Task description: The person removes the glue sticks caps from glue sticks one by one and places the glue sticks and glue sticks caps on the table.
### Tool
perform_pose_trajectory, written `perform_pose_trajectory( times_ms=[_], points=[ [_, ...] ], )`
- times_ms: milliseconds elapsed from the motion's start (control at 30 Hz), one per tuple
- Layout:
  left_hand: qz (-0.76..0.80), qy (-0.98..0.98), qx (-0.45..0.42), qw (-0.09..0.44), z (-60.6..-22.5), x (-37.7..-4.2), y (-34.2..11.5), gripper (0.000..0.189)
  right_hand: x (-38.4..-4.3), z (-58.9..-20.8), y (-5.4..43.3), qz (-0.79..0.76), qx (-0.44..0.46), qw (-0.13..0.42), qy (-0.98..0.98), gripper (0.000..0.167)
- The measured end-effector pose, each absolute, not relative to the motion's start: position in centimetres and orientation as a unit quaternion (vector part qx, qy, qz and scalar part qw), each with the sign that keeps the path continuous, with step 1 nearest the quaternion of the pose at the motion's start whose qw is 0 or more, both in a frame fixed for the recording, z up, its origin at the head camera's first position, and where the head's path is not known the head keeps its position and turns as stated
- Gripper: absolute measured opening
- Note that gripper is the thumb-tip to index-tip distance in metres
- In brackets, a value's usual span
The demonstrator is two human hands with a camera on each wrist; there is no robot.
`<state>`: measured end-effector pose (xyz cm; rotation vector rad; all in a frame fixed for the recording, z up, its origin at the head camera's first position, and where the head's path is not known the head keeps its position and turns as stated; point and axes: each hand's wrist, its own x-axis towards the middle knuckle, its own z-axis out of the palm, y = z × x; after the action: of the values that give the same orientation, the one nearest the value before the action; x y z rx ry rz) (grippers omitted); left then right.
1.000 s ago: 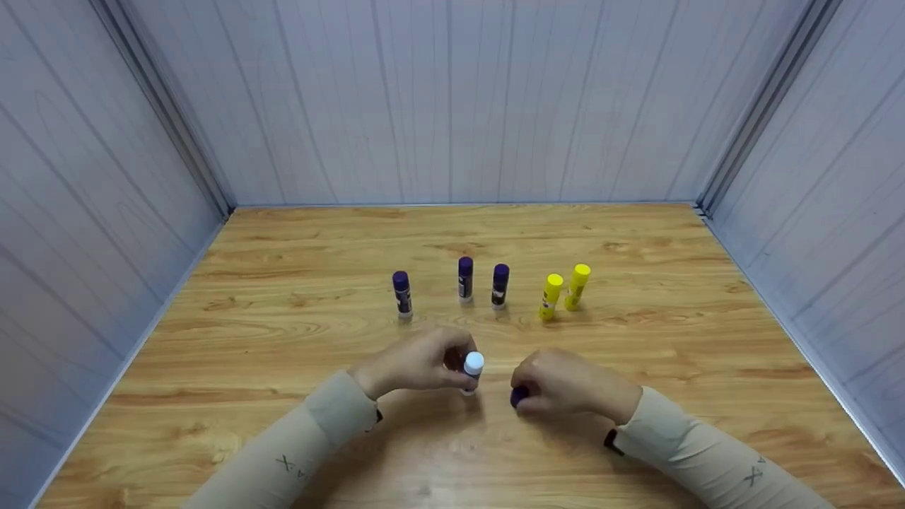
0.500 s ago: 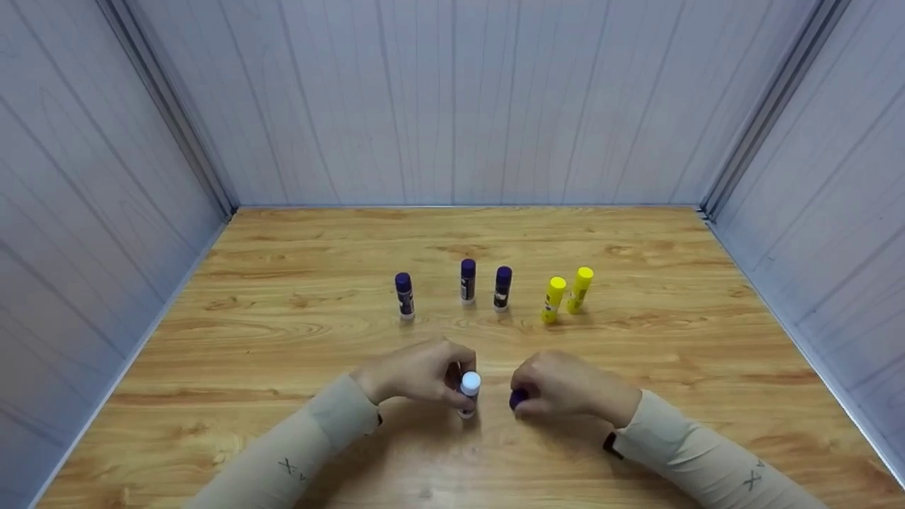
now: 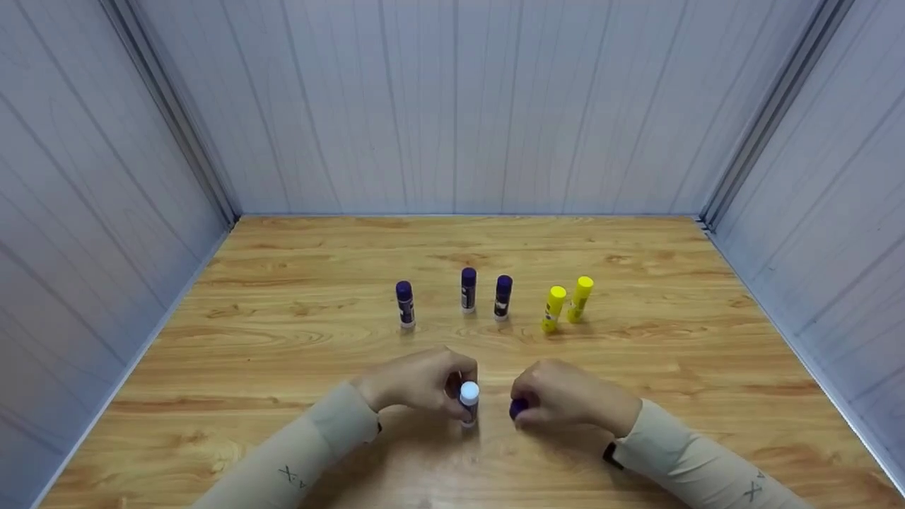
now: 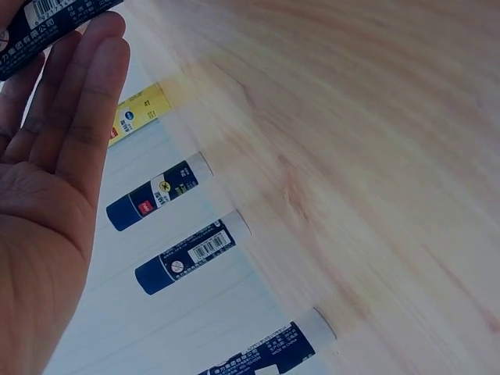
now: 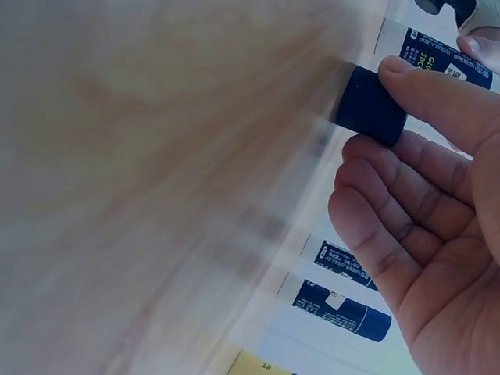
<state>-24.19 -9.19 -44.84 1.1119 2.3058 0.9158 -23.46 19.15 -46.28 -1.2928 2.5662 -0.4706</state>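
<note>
In the head view, my left hand [image 3: 421, 382] grips an upright glue stick [image 3: 469, 410] with a dark blue label and an uncapped white top. The left wrist view shows part of its label [image 4: 47, 27] above the fingers. To its right, my right hand [image 3: 573, 396] pinches a dark blue cap [image 3: 519, 408] low over the table. In the right wrist view, thumb and fingers hold the cap [image 5: 371, 105], with the held glue stick [image 5: 445, 58] behind it. The two pieces are apart. My fingers partly hide both in the head view.
Three capped dark blue glue sticks stand beyond the hands: a left one [image 3: 405, 304], a middle one [image 3: 469, 290] and a right one [image 3: 503, 297]. Two yellow glue sticks [image 3: 553, 309] stand farther right. Pale panels [image 3: 452, 106] wall the wooden table [image 3: 283, 268].
My left hand has brought the uncapped glue stick nearer to me and lower, then kept it there. My right hand keeps its hold on the cap, nearly still. The head view has tilted slightly.
</note>
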Motion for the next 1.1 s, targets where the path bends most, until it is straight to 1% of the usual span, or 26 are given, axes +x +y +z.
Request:
perform_pose_trajectory(
  times_ms=[200,333,433,533,700,767,833,900,967,1033,1100],
  points=[
    [0.309,0.833,0.405,0.215,-44.8,-24.6,-9.6,0.028,-23.4,-46.4,19.2,-0.168,-0.432,0.125,0.877,0.016],
    [0.293,0.848,0.400,0.189,-44.7,-25.2,-10.2,0.030,-23.3,-46.2,19.1,-0.169,-0.419,0.141,0.881,0.018],
    [0.292,0.859,0.393,0.147,-44.5,-25.6,-10.8,0.030,-23.4,-46.1,19.2,-0.164,-0.419,0.141,0.882,0.020],
    [0.312,0.866,0.381,0.086,-44.1,-26.1,-11.6,0.026,-23.4,-46.1,19.2,-0.162,-0.424,0.139,0.880,0.021],
    [0.349,0.865,0.355,-0.063,-43.6,-26.9,-12.7,0.014,-23.5,-46.1,19.2,-0.164,-0.430,0.134,0.878,0.019],
    [0.356,0.858,0.349,-0.121,-43.5,-27.3,-13.2,0.013,-23.5,-46.1,19.2,-0.163,-0.434,0.128,0.877,0.018],
    [0.359,0.855,0.338,-0.163,-43.4,-27.7,-13.7,0.014,-23.5,-46.2,19.2,-0.165,-0.437,0.125,0.876,0.018],
    [0.360,0.854,0.324,-0.189,-43.4,-28.1,-14.2,0.015,-23.5,-46.2,19.2,-0.167,-0.437,0.125,0.875,0.017],
    [0.363,0.860,0.300,-0.196,-43.4,-28.5,-14.6,0.018,-23.5,-46.2,19.2,-0.169,-0.432,0.131,0.876,0.017],
    [0.364,0.873,0.266,-0.188,-43.3,-28.9,-14.9,0.027,-23.5,-46.1,19.2,-0.170,-0.429,0.135,0.877,0.017],
    [0.373,0.884,0.227,-0.166,-43.3,-29.2,-15.3,0.042,-23.5,-46.0,19.1,-0.170,-0.428,0.136,0.877,0.017]
  ],
)
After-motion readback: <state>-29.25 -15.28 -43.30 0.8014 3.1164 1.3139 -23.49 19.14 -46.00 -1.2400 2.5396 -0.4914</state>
